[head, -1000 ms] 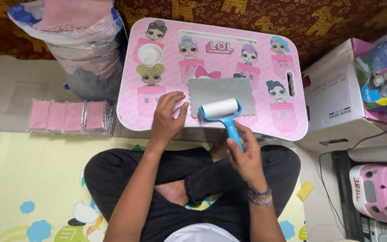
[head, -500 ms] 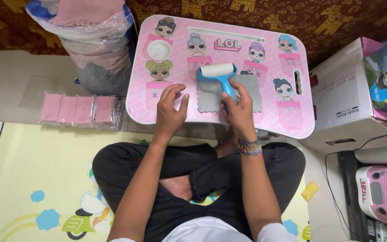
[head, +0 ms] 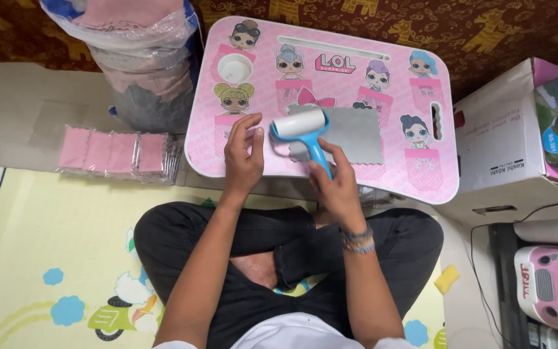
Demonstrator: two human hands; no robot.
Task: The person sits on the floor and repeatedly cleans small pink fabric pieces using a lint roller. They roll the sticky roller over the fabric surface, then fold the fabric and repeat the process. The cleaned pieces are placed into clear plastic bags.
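A pink lap table [head: 421,174] stands before the seated person. On it, near its front edge, lies a grey cloth [head: 350,132]. The right hand [head: 337,184] grips the blue handle of a white lint roller [head: 301,126], its drum at the cloth's left end. The left hand [head: 243,155], fingers loosely curled and holding nothing, rests on the table beside the roller.

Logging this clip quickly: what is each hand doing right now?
Left hand: fingers curled, resting on the pink lap table.
Right hand: closed on the blue lint roller.
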